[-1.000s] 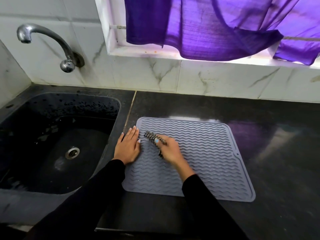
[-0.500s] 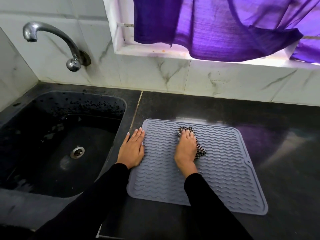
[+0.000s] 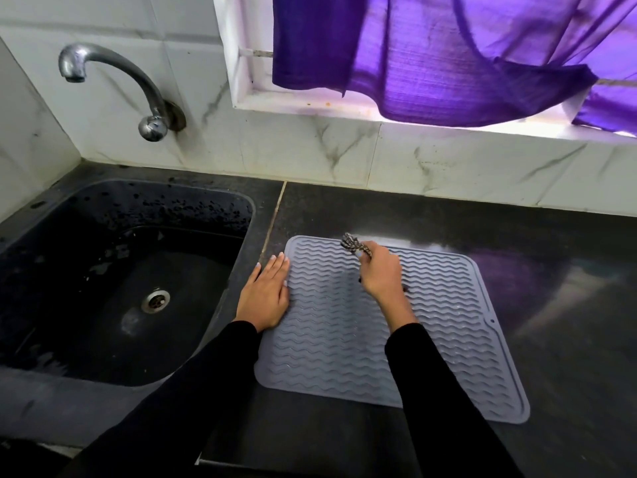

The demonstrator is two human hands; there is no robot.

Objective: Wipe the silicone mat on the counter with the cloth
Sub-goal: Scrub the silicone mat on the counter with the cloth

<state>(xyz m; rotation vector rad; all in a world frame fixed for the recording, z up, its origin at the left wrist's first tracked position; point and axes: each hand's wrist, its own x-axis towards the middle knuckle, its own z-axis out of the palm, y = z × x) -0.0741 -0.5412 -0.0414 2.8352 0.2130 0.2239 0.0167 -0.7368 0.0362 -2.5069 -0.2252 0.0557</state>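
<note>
Right hand [image 3: 381,272] now up near the far edge of the grey mat [image 3: 448,339], fingers bunched round the checked cloth [image 3: 351,243], slid back from mid-mat. Wiping well under way. Left hand [image 3: 265,298] flat, pressing the mat's left edge on the desk [image 3: 551,253]. Sink [image 3: 86,370] just beside; nothing blocking.

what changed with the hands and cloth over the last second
The right hand swept the cloth from the mat's left part toward its far edge, keeping its grip on it throughout. The left hand stayed flat on the left edge of the mat, which did not visibly shift.
</note>
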